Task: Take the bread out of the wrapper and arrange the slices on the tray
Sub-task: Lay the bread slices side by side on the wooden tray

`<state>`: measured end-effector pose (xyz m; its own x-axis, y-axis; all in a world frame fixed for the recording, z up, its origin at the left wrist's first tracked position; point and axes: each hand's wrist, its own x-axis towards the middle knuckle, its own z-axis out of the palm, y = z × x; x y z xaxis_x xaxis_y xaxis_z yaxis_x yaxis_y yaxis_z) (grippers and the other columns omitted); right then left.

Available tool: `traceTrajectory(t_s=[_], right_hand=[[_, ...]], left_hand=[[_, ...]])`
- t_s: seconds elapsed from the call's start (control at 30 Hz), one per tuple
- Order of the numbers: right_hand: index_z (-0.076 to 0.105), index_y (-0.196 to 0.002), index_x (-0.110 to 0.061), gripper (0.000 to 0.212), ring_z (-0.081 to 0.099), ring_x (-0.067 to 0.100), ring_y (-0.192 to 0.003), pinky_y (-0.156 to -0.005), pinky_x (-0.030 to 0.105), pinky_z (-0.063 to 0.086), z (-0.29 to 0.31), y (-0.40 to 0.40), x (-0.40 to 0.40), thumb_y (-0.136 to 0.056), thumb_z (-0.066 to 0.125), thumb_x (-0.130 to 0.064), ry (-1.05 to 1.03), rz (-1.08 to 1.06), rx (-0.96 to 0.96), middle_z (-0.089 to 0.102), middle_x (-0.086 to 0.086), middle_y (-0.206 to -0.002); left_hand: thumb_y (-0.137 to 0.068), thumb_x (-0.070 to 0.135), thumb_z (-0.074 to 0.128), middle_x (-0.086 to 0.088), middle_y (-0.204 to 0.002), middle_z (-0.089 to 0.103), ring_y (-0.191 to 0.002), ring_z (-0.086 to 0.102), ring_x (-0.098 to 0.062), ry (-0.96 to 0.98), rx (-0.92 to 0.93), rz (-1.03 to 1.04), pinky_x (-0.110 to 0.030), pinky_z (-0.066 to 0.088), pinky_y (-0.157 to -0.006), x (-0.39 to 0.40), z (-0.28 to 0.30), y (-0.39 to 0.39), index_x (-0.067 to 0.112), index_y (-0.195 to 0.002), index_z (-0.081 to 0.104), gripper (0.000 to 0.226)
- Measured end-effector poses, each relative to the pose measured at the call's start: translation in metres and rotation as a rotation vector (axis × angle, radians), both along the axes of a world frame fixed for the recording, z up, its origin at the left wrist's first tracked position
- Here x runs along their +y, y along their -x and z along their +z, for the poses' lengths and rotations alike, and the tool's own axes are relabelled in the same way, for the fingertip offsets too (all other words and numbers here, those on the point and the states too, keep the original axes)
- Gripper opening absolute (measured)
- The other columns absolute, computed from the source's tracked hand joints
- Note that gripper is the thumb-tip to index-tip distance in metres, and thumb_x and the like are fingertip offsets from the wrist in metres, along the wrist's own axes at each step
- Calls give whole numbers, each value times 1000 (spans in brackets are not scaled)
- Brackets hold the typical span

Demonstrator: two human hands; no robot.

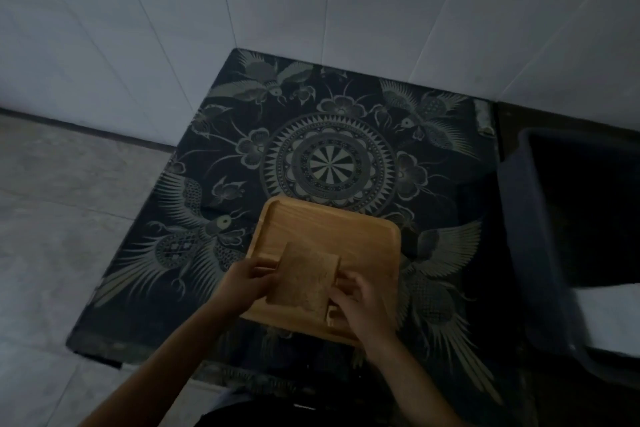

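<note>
Head view, dim light. A small table draped in a dark cloth [329, 156] printed with birds, flowers and a central round medallion stands in a corner formed by pale panelled walls [311, 0]; grey floor [62, 218] lies to its left.

A square wooden tray [311, 222] with rounded corners and a raised rim sits on the cloth at the middle of the table's near edge, its far edge just short of the medallion. The far half of the tray is bare wood.

A stack of bread slices [304, 277], brown and roughly square, is held over the tray's near half, tilted so that one broad face turns upward. Whether its lower edge touches the tray cannot be told. Thin edges of further slices show at the right side of the stack.

The left hand [249, 284] grips the stack's left edge, fingers curled around it, thumb on top. The right hand [363, 305] grips the right edge and near-right corner, fingers bent and closed against the slices. Both forearms enter from the bottom of the frame.

A dark plastic bin [526, 253] stands to the right of the table, just beside its right edge; something pale lies inside at its lower part, too dim to identify.
</note>
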<state>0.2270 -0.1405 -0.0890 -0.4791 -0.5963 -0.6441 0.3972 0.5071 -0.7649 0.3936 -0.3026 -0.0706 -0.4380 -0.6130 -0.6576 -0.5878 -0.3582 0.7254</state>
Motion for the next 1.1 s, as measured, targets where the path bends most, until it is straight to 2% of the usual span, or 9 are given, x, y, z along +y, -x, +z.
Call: traceTrajectory(t_s=[0.13,0.27,0.43,0.53,0.63,0.8,0.9,0.97,1.1], right_hand=[[67,-115,-32,31,75,3,-83,-60,15,57,-3,-17,-24,-87,80,-35,-6,20,2,75,-6,-106],[63,-122,-25,33,72,12,-95,-68,23,61,-15,-33,-43,-91,76,-27,-37,39,4,71,-2,-110],[61,-118,-23,27,71,16,-102,-77,31,64,-35,-45,-56,-94,73,-21,-71,33,-16,67,3,-119],[61,-121,-21,29,70,17,-105,-85,39,64,-49,-48,-56,-94,72,-19,-99,11,-40,67,4,-120],[61,-119,-24,28,71,15,-102,-77,32,64,-57,-49,-53,-94,73,-21,-134,-2,-45,67,2,-119],[62,-101,-38,17,69,6,-91,-62,17,59,-61,-51,-49,-94,73,-27,-184,5,21,66,-8,-109],[63,-106,-33,15,68,9,-97,-75,28,64,-64,-51,-51,-95,71,-28,-218,40,76,66,-6,-116],[60,-124,-26,33,67,15,-106,-91,41,61,-65,-52,-52,-94,71,-33,-252,93,160,65,-3,-121],[57,-131,-26,37,69,13,-96,-85,42,63,-61,-57,-55,-96,68,-32,-272,158,342,65,-12,-108]], left_hand=[[-86,10,76,-8,-99,74,-93,71,-19,36,-33,-33,-30,57,-78,-28,-6,-23,11,-110,71,25],[-85,3,76,-9,-91,74,-84,71,-17,62,-70,-81,-29,57,-72,-47,-20,-38,8,-103,72,19],[-80,0,77,-4,-79,76,-72,72,-15,152,-141,-173,-39,61,-76,-57,-33,-47,29,-76,70,29],[-80,5,77,-6,-86,77,-81,74,-18,168,-163,-214,-41,62,-81,-58,-41,-47,21,-86,73,17],[-79,11,78,-2,-93,78,-87,74,-13,203,-171,-253,-37,61,-85,-55,-46,-46,14,-100,77,21],[-79,8,76,3,-89,80,-80,74,-5,251,-158,-307,-18,57,-72,-51,-48,-46,14,-98,81,21],[-80,8,74,8,-87,79,-77,73,2,238,-169,-281,-9,53,-65,-51,-50,-47,19,-98,81,22],[-80,10,75,11,-85,78,-74,70,6,263,-185,-271,-5,51,-63,-51,-51,-47,21,-99,80,23],[-76,12,77,6,-87,78,-79,71,0,333,-208,-237,-22,61,-72,-46,-54,-45,20,-101,80,26]])
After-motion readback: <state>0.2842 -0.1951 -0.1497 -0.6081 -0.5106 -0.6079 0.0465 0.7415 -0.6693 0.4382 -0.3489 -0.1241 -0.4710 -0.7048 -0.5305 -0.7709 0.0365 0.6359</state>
